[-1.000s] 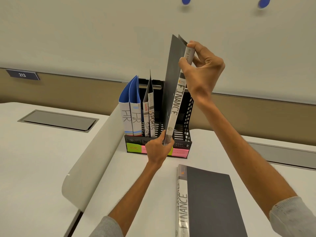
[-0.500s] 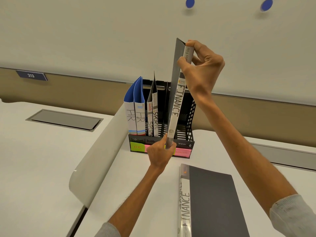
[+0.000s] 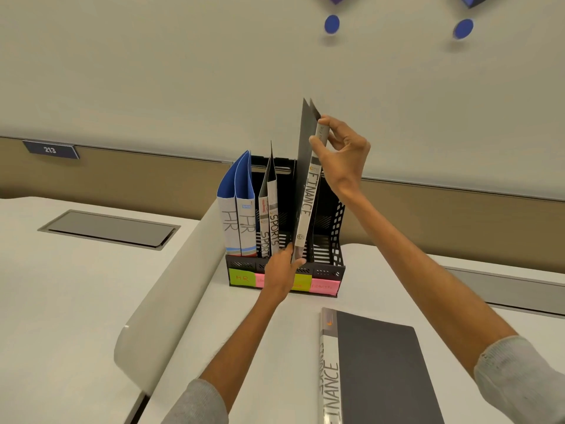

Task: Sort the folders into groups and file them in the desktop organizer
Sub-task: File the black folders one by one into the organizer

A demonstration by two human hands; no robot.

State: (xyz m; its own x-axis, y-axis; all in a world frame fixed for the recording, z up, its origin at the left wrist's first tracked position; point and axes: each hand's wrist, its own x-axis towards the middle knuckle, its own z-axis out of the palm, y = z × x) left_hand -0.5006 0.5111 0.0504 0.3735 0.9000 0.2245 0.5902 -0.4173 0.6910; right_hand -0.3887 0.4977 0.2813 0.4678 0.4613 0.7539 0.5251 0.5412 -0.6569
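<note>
A black mesh desktop organizer (image 3: 331, 218) stands on the white desk with coloured sticky labels along its front. Two blue HR folders (image 3: 237, 206) fill its left slot and two SPORTS folders (image 3: 270, 209) the slot beside it. A grey FINANCE folder (image 3: 307, 191) stands upright and slightly tilted in the third slot. My right hand (image 3: 341, 154) pinches the top of its spine, and my left hand (image 3: 281, 270) grips its bottom end at the organizer's front rail. A second grey FINANCE folder (image 3: 376, 368) lies flat on the desk, near right.
A curved white divider (image 3: 171, 289) runs along the desk's left side. A grey floor-box lid (image 3: 110, 229) is set in the neighbouring desk, and a sign reading 213 (image 3: 50, 149) hangs on the wall. The organizer's rightmost slot holds nothing.
The FINANCE folder has sunk lower into the third slot, with both hands still on it. The camera has tilted so the wall takes more of the view.
</note>
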